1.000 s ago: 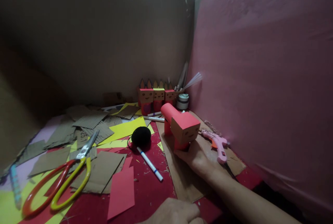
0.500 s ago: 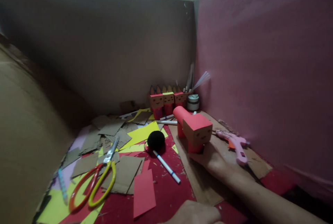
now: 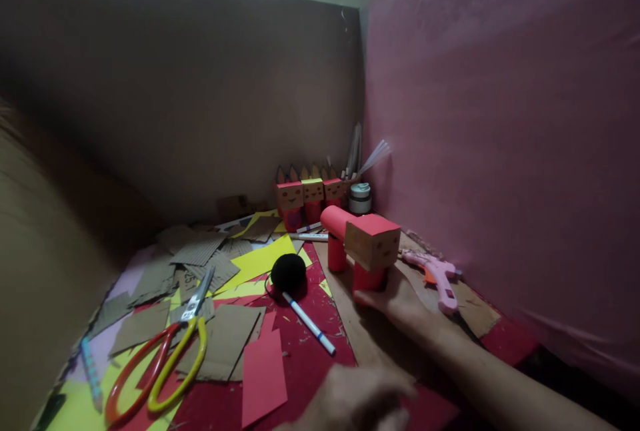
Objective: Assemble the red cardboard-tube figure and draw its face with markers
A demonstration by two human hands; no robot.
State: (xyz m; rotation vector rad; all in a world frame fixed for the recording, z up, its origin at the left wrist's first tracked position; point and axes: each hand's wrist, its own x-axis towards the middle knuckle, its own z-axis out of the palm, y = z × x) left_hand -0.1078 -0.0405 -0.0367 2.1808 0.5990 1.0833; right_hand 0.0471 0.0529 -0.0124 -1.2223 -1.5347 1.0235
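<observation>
My right hand (image 3: 400, 297) reaches in from the right, its fingers wrapped round the front leg of a red paper animal figure (image 3: 337, 224). The figure has a tube body, tube legs and a box head (image 3: 373, 244) with a drawn cardboard face. It stands upright over a cardboard sheet (image 3: 345, 307). My left hand (image 3: 355, 397) is low at the front edge of the view, apart from the figure. Motion blurs its bent fingers, so I cannot tell if they hold anything. Nearest to it are a red paper piece (image 3: 265, 377) and a white marker (image 3: 310, 323).
Scissors (image 3: 193, 311) with red and yellow handles lie left, among cardboard scraps (image 3: 225, 337) and yellow paper (image 3: 260, 261). A black yarn ball (image 3: 289, 273) sits mid-table. Three small box-headed figures (image 3: 313, 192) and a lidded jar (image 3: 360, 199) stand behind. A pink glue gun (image 3: 440, 277) lies right.
My left hand has risen a little further into view and its fingers have moved. My right hand still grips the figure's front leg. The whole view has shifted slightly.
</observation>
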